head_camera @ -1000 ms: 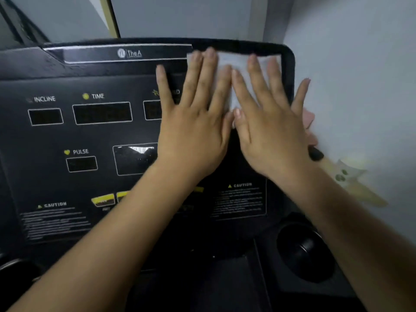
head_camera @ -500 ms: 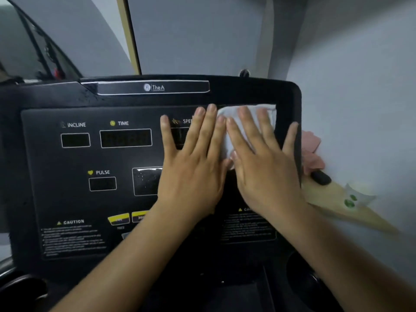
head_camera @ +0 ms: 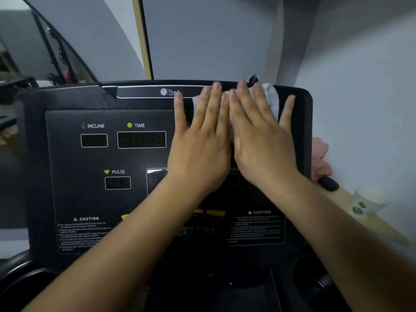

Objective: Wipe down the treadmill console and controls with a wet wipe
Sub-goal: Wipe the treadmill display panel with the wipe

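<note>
The black treadmill console (head_camera: 90, 104) fills the view, with INCLINE, TIME and PULSE displays on its left half. A white wet wipe (head_camera: 271, 99) lies flat on the console's upper right part, mostly covered. My left hand (head_camera: 200, 140) and my right hand (head_camera: 261, 136) lie side by side on it, fingers straight, pressing it against the panel. The fingertips reach the console's top strip beside the logo. The displays under my hands are hidden.
A grey wall stands close on the right. Beside the console's right edge sit a pink cloth (head_camera: 320, 156), a black object (head_camera: 328, 183) and a small white item with green dots (head_camera: 362, 203) on a wooden ledge. A cup holder (head_camera: 315, 280) is at lower right.
Both hands slid the wipe down the panel and then back up; it now sits at the console's top strip. The view has tilted upward.
</note>
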Available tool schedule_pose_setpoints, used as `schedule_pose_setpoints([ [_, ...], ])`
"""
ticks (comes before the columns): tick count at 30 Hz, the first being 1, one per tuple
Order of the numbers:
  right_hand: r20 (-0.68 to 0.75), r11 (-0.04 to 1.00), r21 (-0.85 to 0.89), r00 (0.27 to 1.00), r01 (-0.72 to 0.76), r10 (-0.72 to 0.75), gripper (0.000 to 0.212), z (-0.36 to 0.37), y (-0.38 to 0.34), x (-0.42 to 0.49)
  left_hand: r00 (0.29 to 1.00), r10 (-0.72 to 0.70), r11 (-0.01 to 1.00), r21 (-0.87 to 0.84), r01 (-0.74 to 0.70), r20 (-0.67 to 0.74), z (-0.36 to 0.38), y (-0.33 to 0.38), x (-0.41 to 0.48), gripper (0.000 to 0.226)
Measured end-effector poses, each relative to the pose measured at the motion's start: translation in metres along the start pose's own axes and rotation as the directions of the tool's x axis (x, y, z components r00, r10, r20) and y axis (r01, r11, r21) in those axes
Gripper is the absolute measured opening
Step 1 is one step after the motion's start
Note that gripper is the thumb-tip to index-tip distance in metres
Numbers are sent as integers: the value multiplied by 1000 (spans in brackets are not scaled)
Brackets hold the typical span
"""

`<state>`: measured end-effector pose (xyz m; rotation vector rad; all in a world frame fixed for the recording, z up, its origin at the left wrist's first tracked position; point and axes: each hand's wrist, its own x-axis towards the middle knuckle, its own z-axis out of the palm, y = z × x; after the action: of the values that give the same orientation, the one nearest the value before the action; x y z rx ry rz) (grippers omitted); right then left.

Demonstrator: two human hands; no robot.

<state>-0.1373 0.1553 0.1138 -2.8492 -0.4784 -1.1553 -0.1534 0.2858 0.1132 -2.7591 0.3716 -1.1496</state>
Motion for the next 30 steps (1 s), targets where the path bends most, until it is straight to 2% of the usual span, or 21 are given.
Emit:
schedule_pose_setpoints([
  [3,-25,999,20,999,-38,39,54,-3,-3,16,1000,-26,999,-41,26,4,-3,-2,12,64],
  [7,-13,1000,25,1000,17,-16,57,6,-13,-30,1000,5,992,-128,-7,-14,8,3,-34,63],
  [13,-28,999,9,999,34,-34,57,3,-18,0,999,-33,998,-54,32,-28,1,-7,-11,63],
  [16,-51,999,40,999,13,-11,57,5,-23,-3,999,-47,997,-62,45,-20,3,-9,-15,64],
  [20,-138,986,150,989,74,-53,51,10,-23,-25,1000,0,996,-94,-2,-26,3,-14,-37,63],
  [23,-289,974,196,956,111,-51,33,3,-16,-9,996,33,989,-138,-45,-84,-3,-16,-32,53],
  [26,-359,953,287,933,99,12,17,-8,-12,7,979,85,967,-223,-126,-185,-12,-11,-25,33],
  [28,-361,920,371,933,126,17,11,-13,-10,11,969,62,942,-307,-135,-238,-19,-13,-20,19],
  [30,-351,873,459,937,166,6,10,-22,-8,10,957,-27,885,-453,-112,-290,-26,-21,-14,16],
])
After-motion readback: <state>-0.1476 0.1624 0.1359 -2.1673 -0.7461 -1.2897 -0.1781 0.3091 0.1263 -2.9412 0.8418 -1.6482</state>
